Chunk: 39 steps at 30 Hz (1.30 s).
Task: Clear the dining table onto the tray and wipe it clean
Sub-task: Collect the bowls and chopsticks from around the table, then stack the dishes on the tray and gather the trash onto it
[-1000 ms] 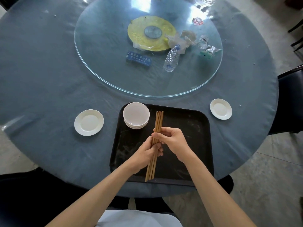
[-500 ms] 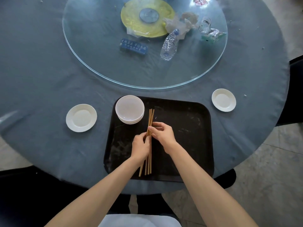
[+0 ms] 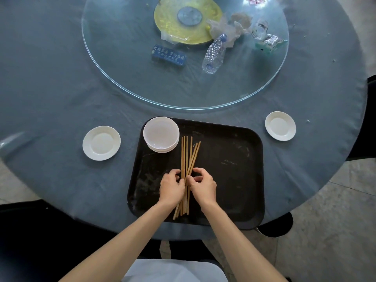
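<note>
A black tray [image 3: 230, 171] lies on the near edge of the round grey table [image 3: 50, 88]. Several wooden chopsticks [image 3: 188, 153] lie on the tray, fanned apart at their far ends. My left hand [image 3: 171, 187] and my right hand [image 3: 202, 186] press on the bundle from either side, fingers curled around its middle. A stack of white bowls [image 3: 161, 134] stands in the tray's far left corner. One white saucer [image 3: 101, 143] sits on the table left of the tray, another white saucer [image 3: 280, 126] to its right.
A glass turntable [image 3: 126, 78] fills the table's middle, bearing a plastic bottle [image 3: 213, 53], a blue sign block [image 3: 168, 55], crumpled wrappers [image 3: 230, 27] and a yellow disc [image 3: 187, 19]. A dark chair [image 3: 370, 119] stands at the right edge.
The chopsticks went from being held upright above the tray to lying flat on it, now spread apart. Both hands slid down toward the near ends.
</note>
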{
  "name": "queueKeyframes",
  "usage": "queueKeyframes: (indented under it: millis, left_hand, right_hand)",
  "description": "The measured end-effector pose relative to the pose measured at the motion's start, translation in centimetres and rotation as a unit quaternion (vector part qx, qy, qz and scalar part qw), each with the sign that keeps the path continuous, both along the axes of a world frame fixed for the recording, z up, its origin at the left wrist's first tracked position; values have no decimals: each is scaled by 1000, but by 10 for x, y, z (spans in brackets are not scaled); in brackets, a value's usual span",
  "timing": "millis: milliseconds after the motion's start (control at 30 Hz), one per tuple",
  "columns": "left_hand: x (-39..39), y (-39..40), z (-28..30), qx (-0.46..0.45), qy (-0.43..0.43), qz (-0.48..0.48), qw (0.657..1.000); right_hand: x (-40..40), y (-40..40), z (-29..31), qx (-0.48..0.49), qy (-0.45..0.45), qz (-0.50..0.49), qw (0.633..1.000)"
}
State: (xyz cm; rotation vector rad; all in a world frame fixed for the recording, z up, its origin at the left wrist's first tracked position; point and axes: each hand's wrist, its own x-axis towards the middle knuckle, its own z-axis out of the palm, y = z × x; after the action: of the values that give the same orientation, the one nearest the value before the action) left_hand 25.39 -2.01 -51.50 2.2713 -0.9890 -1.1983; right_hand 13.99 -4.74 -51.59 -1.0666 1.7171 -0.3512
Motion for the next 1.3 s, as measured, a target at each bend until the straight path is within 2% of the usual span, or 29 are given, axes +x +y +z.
queueKeyframes:
  millis: [133,533,700,1067,1167,1300]
  left_hand:
    - [-1,-8,1,-16,7,22,1000]
    - [10,-9,1,-47,40,-2,998]
    - [14,-4,1,-49,59,-6,997]
    - [22,-1,7,-37,53,-106,992]
    - [30,0,21,-76,29,-132,988]
    - [52,1,52,-177,3,-166,970]
  right_hand:
    - [9,-1,2,-11,0,15,1000]
    - [18,-7,-1,-50,67,34,996]
    - [14,-8,1,-39,38,38,998]
    - [16,-3,7,-39,46,49,997]
    - [14,-10,19,-63,64,47,995]
    - [16,-29,45,-152,94,45,983]
